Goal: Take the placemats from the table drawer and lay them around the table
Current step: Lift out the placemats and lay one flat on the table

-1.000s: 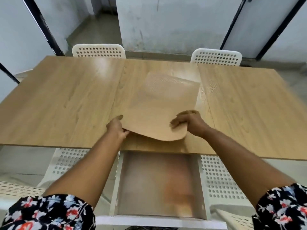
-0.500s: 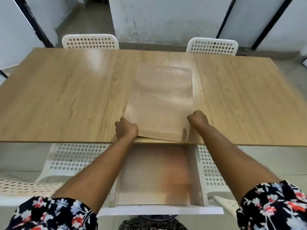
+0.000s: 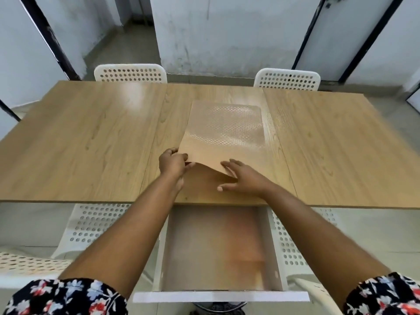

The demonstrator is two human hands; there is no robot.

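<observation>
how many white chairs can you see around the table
4. Two chair backs at the far side, far left chair and far right chair; two on the near side flanking the open drawer, near left chair and near right chair. Others may be hidden.

Mats (image 3: 223, 142): number in the stack cannot be told; near edge covered by both hands.
Left hand (image 3: 173, 163): fingertips hidden under lifted corner.
Drawer (image 3: 216, 248): interior blurred; contents indistinct.
Counter (image 3: 91, 142): right corner cut off.

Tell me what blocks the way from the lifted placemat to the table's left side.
Nothing visible: left hand pinches the top placemat; the table to its left shows bare wood.
</observation>
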